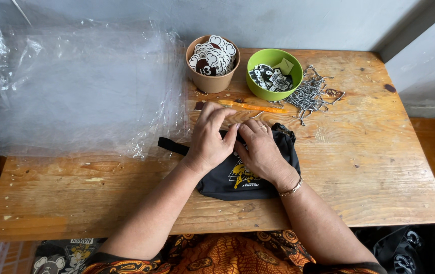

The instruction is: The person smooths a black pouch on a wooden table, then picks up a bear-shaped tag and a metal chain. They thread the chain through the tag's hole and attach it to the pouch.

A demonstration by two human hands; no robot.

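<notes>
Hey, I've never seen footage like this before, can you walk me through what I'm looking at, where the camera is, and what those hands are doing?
This single picture comes from a camera worn on a person's head, looking down at their own two bare hands. No machine is involved. They sit at a worn wooden table. The left hand and right hand both press on a small black pouch with a yellow print, fingertips meeting near its top edge. Behind it lie an orange pen-like stick, a brown cup of black-and-white stickers, a green bowl of printed tags, and a pile of metal ball chains. Clear plastic bags are stacked at the left.
</notes>
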